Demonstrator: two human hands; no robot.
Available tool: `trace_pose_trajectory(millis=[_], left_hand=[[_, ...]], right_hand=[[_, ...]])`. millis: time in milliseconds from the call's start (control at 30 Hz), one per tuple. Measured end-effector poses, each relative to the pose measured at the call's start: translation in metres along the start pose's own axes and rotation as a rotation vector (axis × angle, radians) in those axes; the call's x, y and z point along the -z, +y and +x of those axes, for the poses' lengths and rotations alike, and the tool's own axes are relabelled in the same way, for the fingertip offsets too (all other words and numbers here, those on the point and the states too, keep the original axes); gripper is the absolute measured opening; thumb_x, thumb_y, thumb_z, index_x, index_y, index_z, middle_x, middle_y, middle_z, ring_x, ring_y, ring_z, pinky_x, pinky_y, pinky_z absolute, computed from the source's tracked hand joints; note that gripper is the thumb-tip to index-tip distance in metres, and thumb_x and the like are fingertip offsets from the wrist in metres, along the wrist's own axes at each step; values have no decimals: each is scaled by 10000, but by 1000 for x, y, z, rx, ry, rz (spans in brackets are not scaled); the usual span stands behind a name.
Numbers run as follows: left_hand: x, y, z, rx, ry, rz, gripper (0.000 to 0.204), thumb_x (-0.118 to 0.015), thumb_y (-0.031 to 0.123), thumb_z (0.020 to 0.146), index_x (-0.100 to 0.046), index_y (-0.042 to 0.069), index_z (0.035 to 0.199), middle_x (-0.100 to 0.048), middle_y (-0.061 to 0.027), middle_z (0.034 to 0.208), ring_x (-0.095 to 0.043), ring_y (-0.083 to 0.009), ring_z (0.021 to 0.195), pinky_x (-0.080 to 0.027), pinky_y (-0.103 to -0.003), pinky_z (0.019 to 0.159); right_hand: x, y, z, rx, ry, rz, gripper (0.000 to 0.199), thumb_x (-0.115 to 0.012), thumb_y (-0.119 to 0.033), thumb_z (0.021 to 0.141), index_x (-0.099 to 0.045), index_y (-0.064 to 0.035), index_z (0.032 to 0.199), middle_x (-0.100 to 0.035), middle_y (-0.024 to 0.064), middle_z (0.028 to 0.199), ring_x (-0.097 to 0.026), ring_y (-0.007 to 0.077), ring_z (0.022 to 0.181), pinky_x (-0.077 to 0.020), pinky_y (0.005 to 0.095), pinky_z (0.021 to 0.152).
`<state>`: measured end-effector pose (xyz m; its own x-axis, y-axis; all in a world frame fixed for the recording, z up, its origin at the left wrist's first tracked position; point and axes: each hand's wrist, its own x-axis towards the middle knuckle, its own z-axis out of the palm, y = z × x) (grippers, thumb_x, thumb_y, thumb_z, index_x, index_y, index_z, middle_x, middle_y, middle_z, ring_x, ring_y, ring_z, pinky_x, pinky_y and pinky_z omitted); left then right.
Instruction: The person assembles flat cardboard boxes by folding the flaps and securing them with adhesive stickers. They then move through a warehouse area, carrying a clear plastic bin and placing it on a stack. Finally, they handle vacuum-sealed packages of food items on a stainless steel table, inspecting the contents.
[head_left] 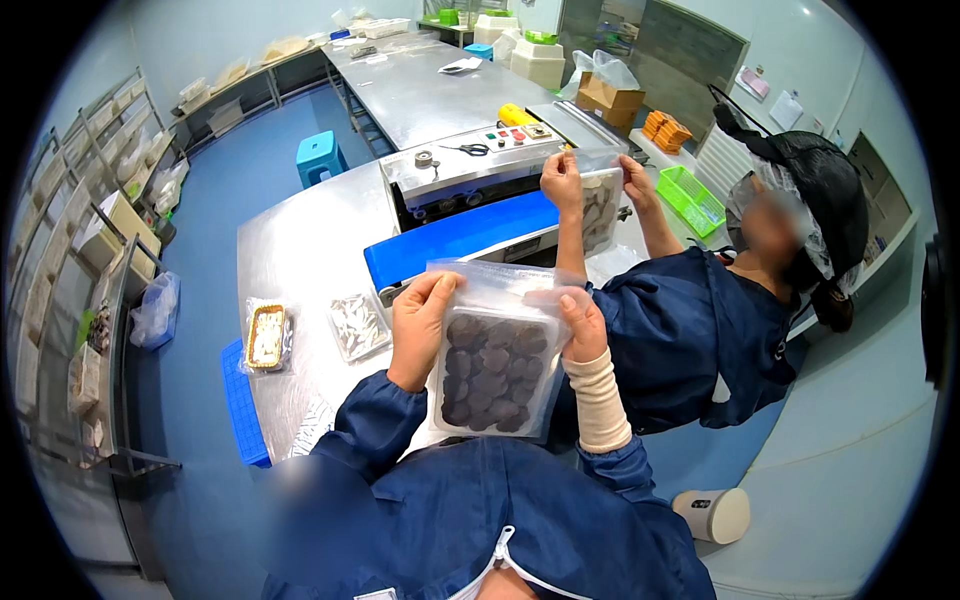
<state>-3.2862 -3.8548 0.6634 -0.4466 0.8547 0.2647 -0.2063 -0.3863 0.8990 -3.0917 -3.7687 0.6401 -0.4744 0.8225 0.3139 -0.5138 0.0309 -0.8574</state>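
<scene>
My left hand [422, 325] pinches the upper left corner of a clear plastic bag [490, 284]. My right hand [583, 325] grips the same bag by its upper right corner, so it hangs upright in front of my chest. Inside it a pale tray [437, 400] is filled with dark, round, flat pieces [495, 370]. Just beyond the bag is the blue conveyor belt [440, 248] of a sealing machine [462, 165]. On the table to the left lie a bagged pack of small pale pieces [358, 326] and a bagged golden tray [266, 335].
At my right a co-worker [680, 330] holds up a bagged tray of pale pieces [600, 205]. Scissors [466, 150] and a tape roll [423, 158] lie on the machine. A blue crate [245, 405] borders the table's left side. Further off are a blue stool [320, 155] and a green basket [692, 200].
</scene>
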Motion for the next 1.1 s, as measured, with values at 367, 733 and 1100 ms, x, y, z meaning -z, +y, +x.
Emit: trace_pose_trajectory(millis=[367, 733, 1100], left_hand=[[-13, -21, -14, -189, 37, 151, 144, -521, 109, 836, -591, -15, 817, -553, -32, 792, -491, -91, 732, -385, -211, 663], [25, -51, -22, -116, 27, 193, 153, -493, 115, 843, -590, -3, 843, -524, -45, 909, -469, -117, 835, -365, -226, 728], [229, -160, -29, 69, 426, 553, 266, -488, 100, 818, -510, -31, 1049, -531, -107, 983, -507, -187, 908, -391, -269, 823]], right_hand=[[0, -2, -12, -143, 30, -61, 230, -462, -147, 852, -568, 36, 941, -601, 117, 913, -570, 171, 828, -444, 256, 754], [7, 44, -14, -213, 138, -229, 212, -479, -154, 856, -578, 28, 905, -574, 47, 838, -509, 110, 750, -396, 225, 695], [28, 86, -21, -353, 84, -521, 213, -518, -162, 833, -599, 18, 914, -607, 58, 877, -537, 122, 799, -414, 230, 731]])
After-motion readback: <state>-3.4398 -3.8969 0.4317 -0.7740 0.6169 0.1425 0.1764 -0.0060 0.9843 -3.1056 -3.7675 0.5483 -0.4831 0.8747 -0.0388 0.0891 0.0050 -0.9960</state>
